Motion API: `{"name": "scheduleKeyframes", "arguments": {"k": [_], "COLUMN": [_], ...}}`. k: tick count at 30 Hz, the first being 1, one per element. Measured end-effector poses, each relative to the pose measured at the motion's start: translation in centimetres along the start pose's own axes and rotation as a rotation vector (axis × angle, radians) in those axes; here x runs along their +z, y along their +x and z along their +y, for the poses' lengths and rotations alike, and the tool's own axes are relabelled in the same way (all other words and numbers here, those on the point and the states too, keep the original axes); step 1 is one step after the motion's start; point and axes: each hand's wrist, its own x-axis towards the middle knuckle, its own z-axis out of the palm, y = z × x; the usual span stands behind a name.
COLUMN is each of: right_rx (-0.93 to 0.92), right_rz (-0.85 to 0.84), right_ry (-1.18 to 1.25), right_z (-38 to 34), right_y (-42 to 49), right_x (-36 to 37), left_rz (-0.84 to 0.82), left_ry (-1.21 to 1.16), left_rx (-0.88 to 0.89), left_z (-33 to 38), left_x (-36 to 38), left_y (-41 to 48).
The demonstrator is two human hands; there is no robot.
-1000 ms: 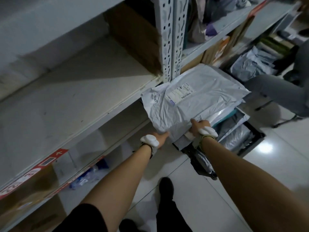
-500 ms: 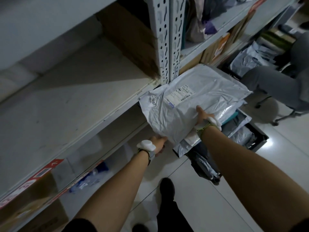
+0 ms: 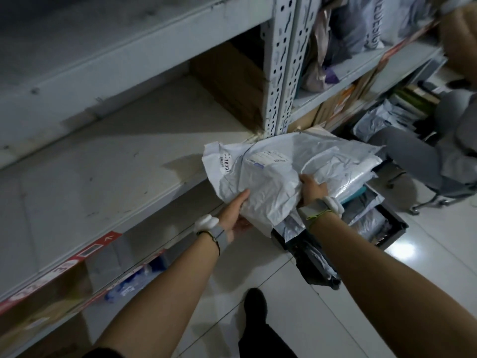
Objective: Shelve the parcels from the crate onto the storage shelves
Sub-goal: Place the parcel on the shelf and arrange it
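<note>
- The left grip (image 3: pixel 235 216) holds the near left edge of the parcel (image 3: pixel 271 182): the thumb lies on top and the fingers go underneath it
- The right grip (image 3: pixel 312 189) is closed on the same parcel at its near right side, with the fingers dug into the crumpled plastic
- The parcel is a pale grey plastic mailer, creased, held in the air in front of the perforated upright post (image 3: pixel 281 73)
- Its far left corner reaches over the front edge of the shelf (image 3: pixel 103 164), and the rest hangs out over the floor (image 3: pixel 335 319)
- A sticker (image 3: pixel 226 165) reading 10307 sits on that corner, with a printed shipping label (image 3: pixel 268 158) just beside it
- More mailers (image 3: pixel 353 177) show from beneath the held parcel on its right side; whether the grips carry them cannot be told
- The black crate (image 3: pixel 392 228) stands on the floor below the right grip, with bagged parcels in it
- A cardboard box (image 3: pixel 232 81) stands at the back of the shelf, next to the post
- Each wrist wears a white band
- A dark shoe (image 3: pixel 255 303) shows on the tiles between the forearms, and a grey chair (image 3: pixel 426 161) stands at the right
</note>
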Motion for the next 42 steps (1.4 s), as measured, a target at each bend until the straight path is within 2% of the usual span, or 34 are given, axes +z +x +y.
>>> {"name": "scheduleKeyframes", "arguments": {"k": [4,7,10,12,14,16,19,21,25,28,31,32,34,35,37,40,42], "right_rx": [-0.145,-0.278,-0.248,-0.281,-0.390,-0.346,-0.021,0.130,0.189,0.092,0.011,-0.058,-0.175,-0.228,-0.294,-0.388,-0.429], "right_rz": [-0.105,-0.120,-0.205,-0.268,-0.367,-0.432,-0.612,-0.695,-0.763,-0.837,-0.917,-0.945,-0.917,-0.914,-0.906,-0.940,-0.966], "right_ry": [-0.023,-0.177,-0.348,-0.451,-0.426,-0.357,-0.102,0.077,0.150,0.190,0.170,0.167,0.158,0.125,0.163,0.197,0.199], "right_z": [1.8,4.4,6.5,7.6,9.2,10.6,11.2,11.1,10.3,9.4,7.9,7.1,5.7,4.6,2.4,-0.4,-1.9], "right_y": [-6.6,-11.4,-15.6,-18.3,-21.8,-24.5,-26.7,-28.6,-32.1,-35.2,-36.0,-36.1,-33.8,-34.9,-36.9,-39.9,-40.2], "right_x": [0.8,1.0,1.1,0.8,0.3,-0.3,-0.6,-0.2,1.7,3.7,5.1,5.4,6.7,7.1,7.3,7.7,7.9], "left_rz": [-0.116,-0.136,-0.115,-0.012,0.158,0.201,0.191,0.179,0.179,0.212,0.156,0.171,0.155,0.162,0.223,0.343,0.343], "left_ry": [-0.154,-0.223,-0.218,-0.125,-0.101,-0.112,-0.096,-0.050,0.117,0.203,0.249,0.202,-0.056,-0.191,-0.316,-0.262,-0.215], "left_rx": [0.093,0.105,0.089,0.138,0.226,0.267,0.344,0.426,0.606,0.721,0.808,0.821,0.813,0.834,0.855,0.902,0.887], "left_z": [0.3,-0.3,-1.3,-2.5,-4.1,-5.4,-6.5,-7.6,-9.1,-9.2,-8.9,-8.7,-8.0,-7.8,-7.3,-6.6,-6.4], "left_x": [0.5,-0.7,-2.5,-4.2,-7.1,-9.7,-12.2,-14.1,-17.0,-18.9,-21.4,-22.4,-23.8,-24.9,-26.4,-28.1,-28.5], "left_y": [-3.3,-6.4,-10.3,-12.9,-15.6,-18.1,-21.7,-24.7,-28.5,-31.8,-34.4,-35.8,-37.1,-38.4,-39.8,-41.9,-42.5]}}
